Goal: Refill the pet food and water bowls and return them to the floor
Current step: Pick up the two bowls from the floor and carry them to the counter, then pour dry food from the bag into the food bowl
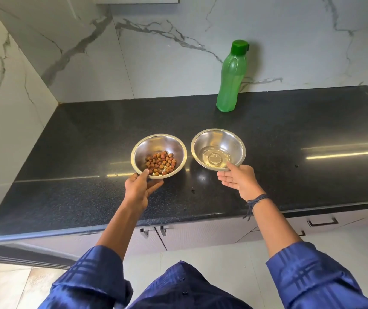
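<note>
Two steel bowls stand side by side on the black granite counter [84, 139]. The left bowl [156, 142] holds a small heap of brown kibble [160, 162]. My left hand [139, 186] grips its near rim, with the thumb over the edge and the fingers curled under the side. The right bowl [215, 137] has a shallow pool of clear water in its bottom. My right hand [237, 179] lies palm up just in front of it with its fingers straight, and the thumb tip touches the near rim.
A green plastic bottle [231, 81] with a closed green cap stands upright at the back against the marble wall. A few crumbs [193, 190] lie on the counter between my hands. Cabinet doors with handles [322, 223] sit below the counter edge, above a tiled floor.
</note>
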`<state>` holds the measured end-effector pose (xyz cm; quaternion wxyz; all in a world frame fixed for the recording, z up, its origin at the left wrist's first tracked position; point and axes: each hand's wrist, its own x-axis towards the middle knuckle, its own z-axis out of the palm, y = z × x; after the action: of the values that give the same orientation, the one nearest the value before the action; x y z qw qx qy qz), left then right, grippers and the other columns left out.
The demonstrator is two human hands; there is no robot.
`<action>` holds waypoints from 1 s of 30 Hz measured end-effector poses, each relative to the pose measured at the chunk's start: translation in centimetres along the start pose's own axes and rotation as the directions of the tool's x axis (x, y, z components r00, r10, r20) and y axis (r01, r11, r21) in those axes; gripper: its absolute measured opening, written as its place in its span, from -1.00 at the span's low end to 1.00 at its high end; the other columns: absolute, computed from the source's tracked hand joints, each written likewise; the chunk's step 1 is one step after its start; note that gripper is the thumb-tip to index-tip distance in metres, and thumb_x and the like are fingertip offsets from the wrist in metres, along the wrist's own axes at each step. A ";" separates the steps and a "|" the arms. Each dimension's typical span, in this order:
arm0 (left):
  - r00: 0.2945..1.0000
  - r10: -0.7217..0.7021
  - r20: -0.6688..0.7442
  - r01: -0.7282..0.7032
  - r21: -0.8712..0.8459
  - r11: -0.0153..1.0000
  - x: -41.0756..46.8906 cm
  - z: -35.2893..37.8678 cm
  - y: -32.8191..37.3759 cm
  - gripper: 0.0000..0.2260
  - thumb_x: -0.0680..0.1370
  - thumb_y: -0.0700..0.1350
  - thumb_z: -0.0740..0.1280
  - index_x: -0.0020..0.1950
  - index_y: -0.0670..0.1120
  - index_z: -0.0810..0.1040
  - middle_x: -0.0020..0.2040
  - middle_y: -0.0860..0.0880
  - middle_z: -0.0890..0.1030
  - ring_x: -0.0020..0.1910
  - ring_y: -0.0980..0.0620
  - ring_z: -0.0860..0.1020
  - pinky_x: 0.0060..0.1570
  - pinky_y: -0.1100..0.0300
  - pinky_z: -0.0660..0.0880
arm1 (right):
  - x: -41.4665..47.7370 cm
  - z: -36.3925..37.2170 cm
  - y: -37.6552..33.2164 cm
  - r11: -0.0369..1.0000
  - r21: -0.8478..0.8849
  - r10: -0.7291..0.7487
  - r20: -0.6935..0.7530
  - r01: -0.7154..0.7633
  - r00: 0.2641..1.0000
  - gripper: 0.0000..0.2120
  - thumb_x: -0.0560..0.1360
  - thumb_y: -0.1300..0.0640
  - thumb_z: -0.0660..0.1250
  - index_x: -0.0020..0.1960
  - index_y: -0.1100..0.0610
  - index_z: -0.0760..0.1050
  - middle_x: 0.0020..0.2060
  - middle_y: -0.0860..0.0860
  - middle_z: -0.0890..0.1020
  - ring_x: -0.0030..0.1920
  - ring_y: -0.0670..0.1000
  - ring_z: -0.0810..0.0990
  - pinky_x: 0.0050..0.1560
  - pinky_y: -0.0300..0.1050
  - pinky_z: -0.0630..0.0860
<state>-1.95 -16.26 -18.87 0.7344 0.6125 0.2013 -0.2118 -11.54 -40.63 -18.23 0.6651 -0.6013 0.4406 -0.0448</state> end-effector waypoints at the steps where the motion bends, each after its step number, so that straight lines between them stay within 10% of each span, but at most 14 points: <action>1: 1.000 0.001 -0.001 -0.001 0.019 1.000 -0.1 0.0 -0.1 -0.86 0.64 -0.16 0.23 0.18 -0.15 0.44 0.06 -0.14 0.60 0.05 -0.15 0.65 0.01 0.01 0.60 | -0.1 -0.1 0.0 1.000 -0.017 -0.002 -0.005 0.001 1.000 -0.70 0.62 0.07 0.25 0.20 0.29 0.48 -0.10 0.19 0.69 -0.12 0.07 0.70 -0.13 -0.10 0.63; 10: 0.977 0.098 -0.189 -0.069 0.153 0.986 -0.1 0.4 1.2 -0.81 0.57 0.00 0.32 -0.14 -0.10 0.48 -0.09 -0.12 0.56 -0.17 0.01 0.52 -0.21 0.12 0.48 | -2.8 -1.3 -1.7 0.920 -0.382 -0.187 -0.223 0.090 0.957 -0.33 0.46 -0.05 0.42 0.39 0.29 0.29 0.17 0.19 0.56 0.14 0.21 0.59 0.09 0.07 0.57; 14: 0.945 0.180 -0.272 -0.097 0.293 0.951 -1.1 1.3 3.7 -0.27 0.35 0.20 0.37 0.40 -0.14 0.32 0.39 -0.15 0.35 0.32 -0.15 0.39 0.30 -0.10 0.41 | -4.9 -1.6 -4.8 0.828 -0.525 -0.320 -0.155 0.197 0.935 -0.24 0.48 -0.03 0.39 0.52 0.20 0.10 0.36 0.20 0.45 0.33 0.26 0.44 0.27 0.14 0.44; 18: 0.939 0.324 -0.116 -0.306 0.146 0.941 -2.6 3.6 8.9 -0.24 0.46 0.15 0.37 0.47 -0.26 0.20 0.44 -0.33 0.31 0.39 -0.28 0.37 0.32 -0.18 0.36 | -6.9 -0.6 -9.7 0.718 -0.557 -0.518 -0.027 0.417 0.855 -0.12 0.48 -0.03 0.40 0.59 0.07 -0.07 0.45 0.11 0.39 0.39 0.14 0.43 0.35 0.10 0.38; 24: 0.825 0.565 -0.018 -0.565 -0.008 0.825 -7.3 7.5 18.6 -0.46 0.55 0.17 0.31 0.39 -0.14 0.34 0.37 -0.09 0.42 0.36 -0.06 0.37 0.41 -0.04 0.26 | -13.1 1.1 -19.4 0.310 -0.617 -0.859 0.143 0.723 0.491 -0.12 0.51 0.00 0.38 0.60 0.03 -0.14 0.57 -0.02 0.13 0.52 0.03 0.21 0.39 -0.15 0.21; 30: 0.700 0.710 0.082 -0.675 -0.249 0.695 -12.8 10.3 31.5 -0.53 0.55 0.26 0.23 0.28 -0.04 0.39 0.27 -0.01 0.44 0.22 0.00 0.44 0.35 -0.12 0.34 | -18.3 4.3 -30.9 -0.156 -0.593 -0.987 0.111 0.790 -0.112 -0.15 0.49 0.08 0.41 0.59 0.13 -0.03 0.57 0.05 0.10 0.55 0.04 0.11 0.46 -0.13 0.14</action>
<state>5.41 -20.55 15.63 0.8318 0.5456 -0.0890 0.0507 -5.35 -34.99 16.92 0.1423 -0.8445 -0.0164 -0.5160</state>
